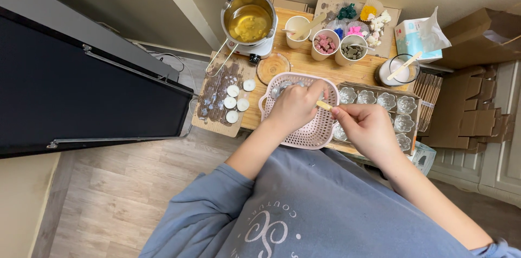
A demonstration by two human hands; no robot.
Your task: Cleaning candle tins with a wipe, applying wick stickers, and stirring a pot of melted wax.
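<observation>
Crowded wooden bench point(304, 60), left hand point(296, 107) curled over round pink plastic basket point(312, 133) to steady it, right hand point(368, 128) fingers pinching small yellow stick point(324, 105) near clear flower-shaped moulds point(386, 100).

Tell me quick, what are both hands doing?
Left hand: closed over the pink basket, gripping something hidden.
Right hand: closed, pinching a small wooden stick.

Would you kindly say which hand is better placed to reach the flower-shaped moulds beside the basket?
Probably the right hand: it hovers right at the flower-shaped moulds, pinching a wooden stick. The left hand is over the pink basket.
</observation>
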